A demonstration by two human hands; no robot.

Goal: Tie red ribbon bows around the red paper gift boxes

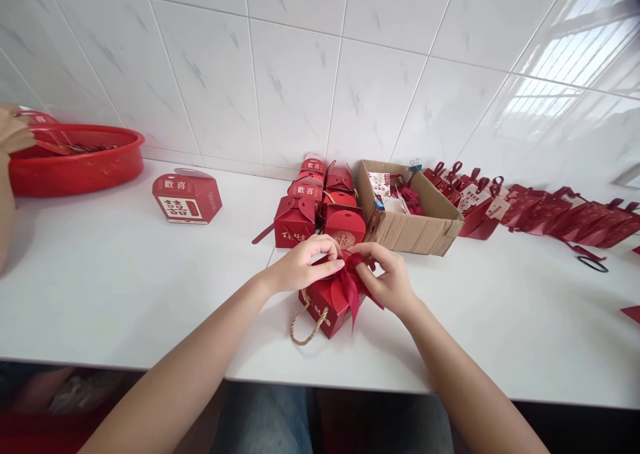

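Observation:
A red gift box (330, 301) with a gold rope handle (303, 339) stands on the white table in front of me. On its top is a dark pink ribbon (351, 284), knotted or looped, with a tail hanging over the front. My left hand (311, 264) pinches the ribbon from the left, thumb and fingers closed at the knot. From the right, my right hand (384, 275) grips the ribbon between thumb and fingers. The exact shape of the knot is partly hidden by my fingers.
Behind the box, several red gift boxes (295, 221) stand in rows beside a cardboard box (415, 231) of ribbons and tags. A single red box (187, 197) and a red plastic basket (80, 174) are at left. Several ribboned red bags (543, 214) line the wall at right.

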